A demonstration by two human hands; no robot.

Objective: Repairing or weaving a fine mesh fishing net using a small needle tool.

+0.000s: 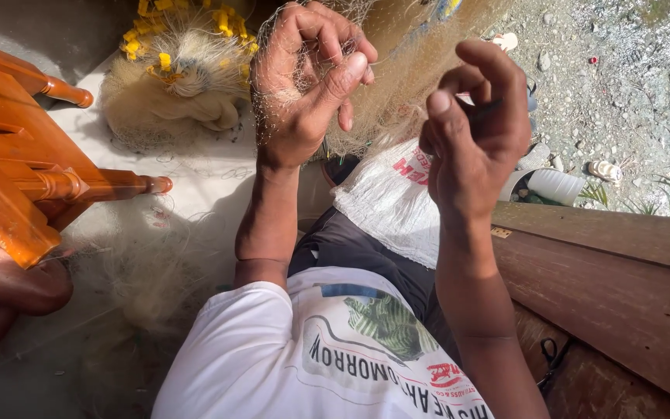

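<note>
My left hand point(304, 85) and right hand point(474, 116) pinch fine net point(397, 85). Below lie a pale floor point(203, 174) (netting heaped there) and wooden bench point(622, 264).

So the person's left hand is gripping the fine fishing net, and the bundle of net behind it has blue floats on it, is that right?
Not quite. The floats on the bundled net are yellow, not blue, as the head view shows. The rest holds: the left hand is gripping the fine fishing net, with the bundle lying behind it.
</note>
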